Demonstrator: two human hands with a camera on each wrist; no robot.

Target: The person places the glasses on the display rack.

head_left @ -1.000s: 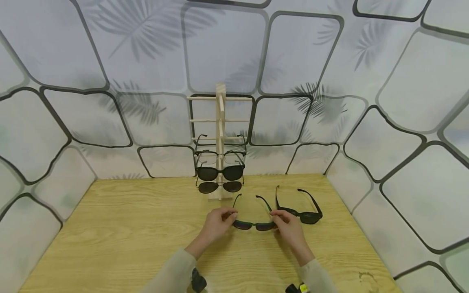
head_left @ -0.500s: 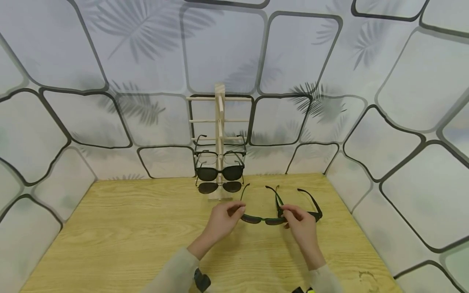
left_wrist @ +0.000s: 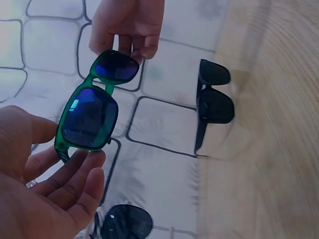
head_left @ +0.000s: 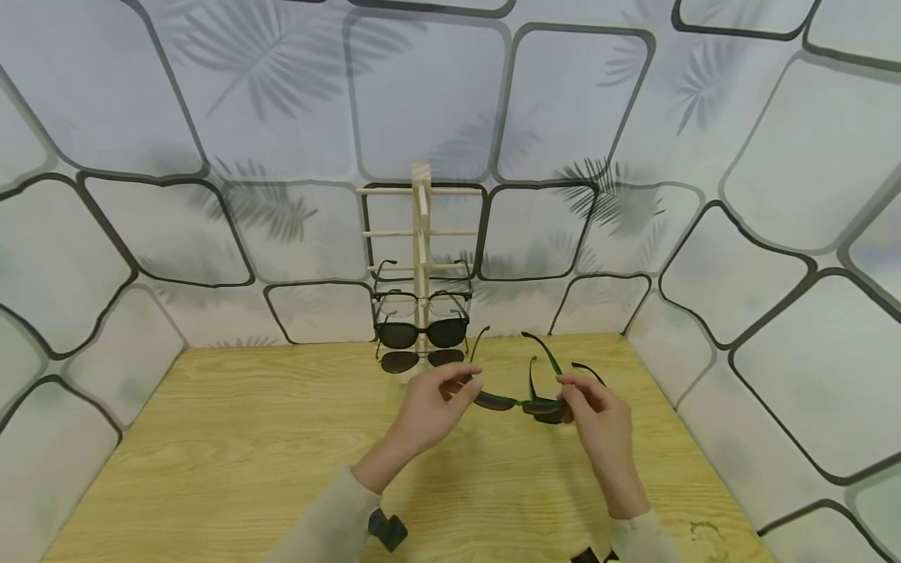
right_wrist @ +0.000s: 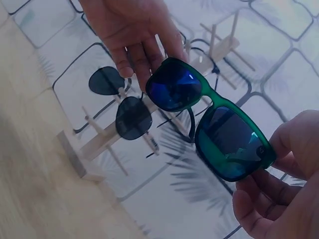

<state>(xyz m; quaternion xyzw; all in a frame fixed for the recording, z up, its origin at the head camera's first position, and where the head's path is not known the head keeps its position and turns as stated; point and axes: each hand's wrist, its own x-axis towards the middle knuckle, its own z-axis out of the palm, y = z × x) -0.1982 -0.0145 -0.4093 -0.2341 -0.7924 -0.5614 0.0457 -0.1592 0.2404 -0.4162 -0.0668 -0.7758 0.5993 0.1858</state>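
Green-framed sunglasses (right_wrist: 233, 142) with blue mirrored lenses are raised above the table, temples unfolded and pointing away from me. My left hand (head_left: 432, 407) pinches one end of the frame between thumb and fingers. At the other end, my right hand (head_left: 601, 422) pinches the hinge corner the same way. Behind them a wooden display stand (head_left: 421, 176) carries several pairs on its lower pegs: clear-lensed glasses (head_left: 398, 302), black sunglasses (head_left: 447, 332) and dark aviator sunglasses (head_left: 400, 361). The upper pegs hold no glasses.
Another pair of black sunglasses (left_wrist: 217, 105) rests on the table (head_left: 232, 461) at the right, partly hidden behind the green pair in the head view. Patterned panels (head_left: 760, 391) with leaf prints rise at the back and both sides.
Both hands have lifted the green sunglasses up and to the right, away from me. They now overlap the black sunglasses on the table in the head view. The stand has stayed put.
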